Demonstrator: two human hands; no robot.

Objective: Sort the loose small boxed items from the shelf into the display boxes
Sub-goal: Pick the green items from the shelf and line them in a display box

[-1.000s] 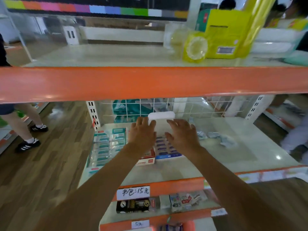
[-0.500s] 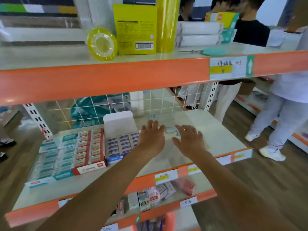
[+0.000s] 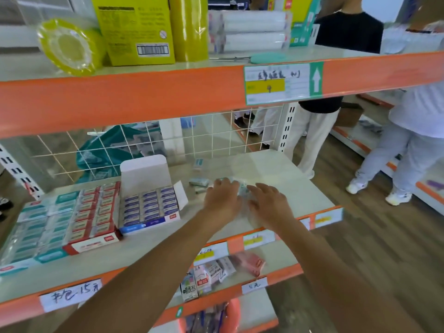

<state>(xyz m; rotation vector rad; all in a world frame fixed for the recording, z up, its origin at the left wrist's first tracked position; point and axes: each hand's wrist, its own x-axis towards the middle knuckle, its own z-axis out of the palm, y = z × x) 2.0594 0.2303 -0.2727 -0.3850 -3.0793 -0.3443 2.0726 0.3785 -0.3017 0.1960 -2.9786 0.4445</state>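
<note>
Loose small teal-and-white boxed items (image 3: 199, 181) are lying scattered on the cream shelf board (image 3: 276, 169), just right of the display boxes. One more is sitting further back toward the white wire grid (image 3: 211, 140). A blurred clump of them is lying between the two hands.

Left hand (image 3: 222, 200) is hovering palm-down over the clump, with its fingers (image 3: 225, 183) stretched forward and slightly apart. Right hand (image 3: 269, 205) is doing the same just beside it, fingers spread and nothing clamped. Can't tell if the fingertips are touching the boxes: too blurred.

Blue-and-white cardboard display box (image 3: 149, 205) is standing left of the hands with its white lid flap up, rows full. Red-and-white display box (image 3: 96, 212) is touching its left side. Teal-and-white display box (image 3: 36, 227) is sitting beside that one.

On the upper shelf, a yellow tape roll (image 3: 69, 48) is leaning by a yellow carton (image 3: 138, 30), and a white-and-green price label (image 3: 283, 82) is sitting on the orange shelf edge (image 3: 120, 99). On the lower shelf, small mixed packets (image 3: 211, 272) are standing near the front. Two people (image 3: 418, 131) are standing in the aisle on the right.
</note>
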